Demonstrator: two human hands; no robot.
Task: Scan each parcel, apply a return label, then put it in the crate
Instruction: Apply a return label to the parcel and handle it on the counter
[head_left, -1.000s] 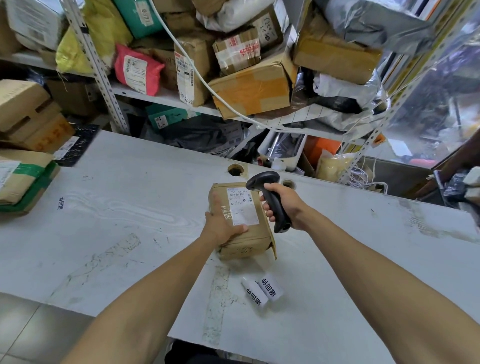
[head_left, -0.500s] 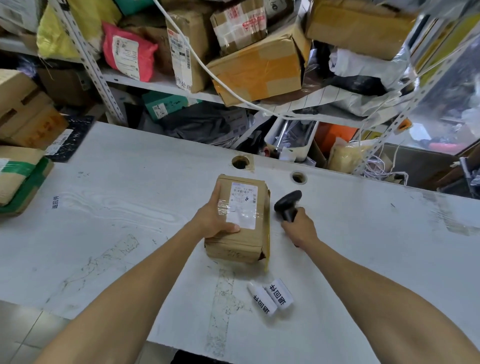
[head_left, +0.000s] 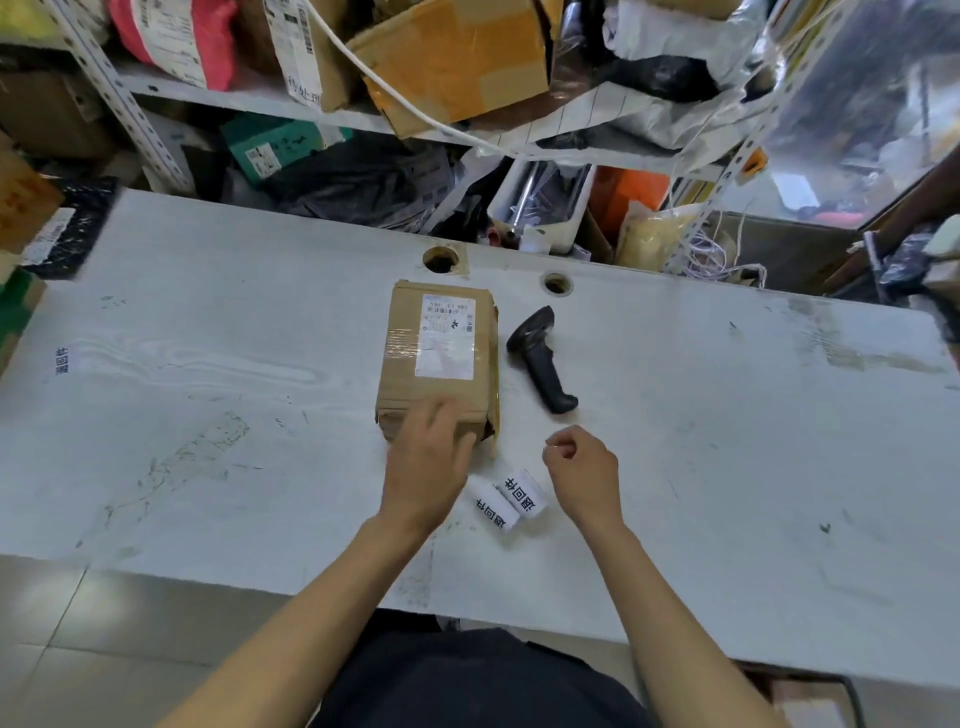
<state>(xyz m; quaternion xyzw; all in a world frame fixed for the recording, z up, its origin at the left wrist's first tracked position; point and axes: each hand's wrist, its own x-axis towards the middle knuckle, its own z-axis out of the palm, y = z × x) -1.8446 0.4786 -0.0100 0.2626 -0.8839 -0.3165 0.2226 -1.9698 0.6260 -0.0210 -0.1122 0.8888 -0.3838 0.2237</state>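
Observation:
A brown cardboard parcel (head_left: 439, 358) with a white shipping label lies flat on the white table (head_left: 208, 415). My left hand (head_left: 426, 467) hovers at its near end, fingers spread and blurred, holding nothing. The black handheld scanner (head_left: 540, 358) lies on the table just right of the parcel. My right hand (head_left: 582, 473) is below the scanner with fingers loosely curled and nothing in it. Two white return labels (head_left: 511, 499) with black characters lie on the table between my hands.
Metal shelves (head_left: 270, 104) packed with boxes and mailer bags run behind the table. Two round cable holes (head_left: 440, 259) sit at the table's far edge. Stacked cartons (head_left: 21, 208) stand at the left end. A small sticker (head_left: 62, 359) is stuck on the table's left part.
My right hand has set the scanner down beside the parcel and drawn back toward the labels. My left hand let go of the parcel's side and slid to its near end.

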